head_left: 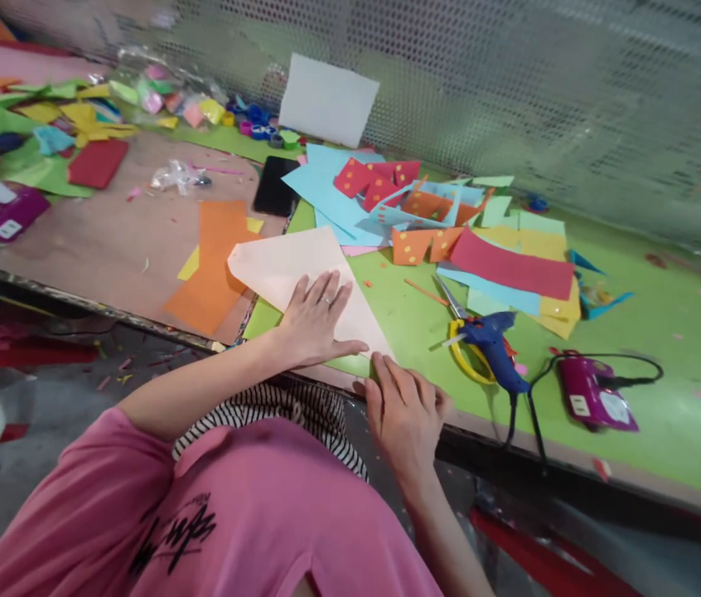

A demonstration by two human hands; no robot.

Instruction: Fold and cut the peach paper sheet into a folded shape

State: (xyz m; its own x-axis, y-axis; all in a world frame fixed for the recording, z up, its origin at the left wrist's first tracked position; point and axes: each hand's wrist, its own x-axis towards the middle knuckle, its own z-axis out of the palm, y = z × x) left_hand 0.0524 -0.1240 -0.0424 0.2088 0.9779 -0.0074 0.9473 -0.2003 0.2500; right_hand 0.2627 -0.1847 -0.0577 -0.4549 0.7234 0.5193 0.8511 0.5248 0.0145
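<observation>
- I see the pale sheet (292,255) on the counter (667,332), at the near edge
- Left hand (318,319) lies flat on it, fingers spread
- Right hand (409,406) touches its corner, fingers bent; I can't tell if pinching
- Red pieces (355,177) beyond are already dotted yellow; the sheet looks plain

A perforated grey panel (543,108) backs the green tabletop (692,348) above grey flooring (70,406).
</observation>
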